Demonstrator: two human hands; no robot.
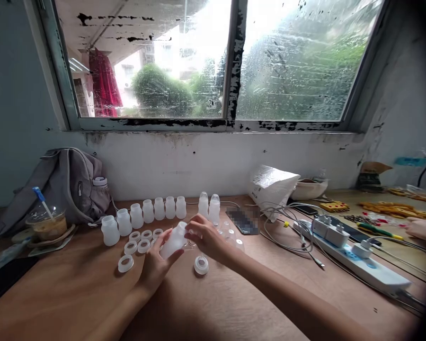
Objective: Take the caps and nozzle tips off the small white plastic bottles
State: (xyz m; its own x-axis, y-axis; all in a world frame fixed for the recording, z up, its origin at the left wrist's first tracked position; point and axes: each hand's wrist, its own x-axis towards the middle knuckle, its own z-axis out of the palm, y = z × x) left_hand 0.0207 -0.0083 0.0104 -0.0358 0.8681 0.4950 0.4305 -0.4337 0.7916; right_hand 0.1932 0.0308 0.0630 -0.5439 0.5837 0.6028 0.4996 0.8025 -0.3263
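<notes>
A frosted baby bottle (173, 241) is tilted in front of me, its mouth pointing up and right. My left hand (153, 265) is wrapped round its body. At the bottle's neck, the fingers of my right hand (206, 237) are pinched against the rim; whether they hold a small part there is hidden. Just below lies a white collar ring with a teat (201, 265). Several plain collar rings (125, 264) lie to the left. Behind them, open frosted bottles (109, 231) stand in a row. Two capped bottles (215, 207) stand farther right, near clear domed caps (239, 244).
A grey backpack (69, 184) and an iced drink cup (48, 225) stand at left. On the right are a phone (243, 221), a white bag (272, 187), tangled cables (287, 244) and a power strip (372, 269). Another person's hand (424, 234) shows at the far right.
</notes>
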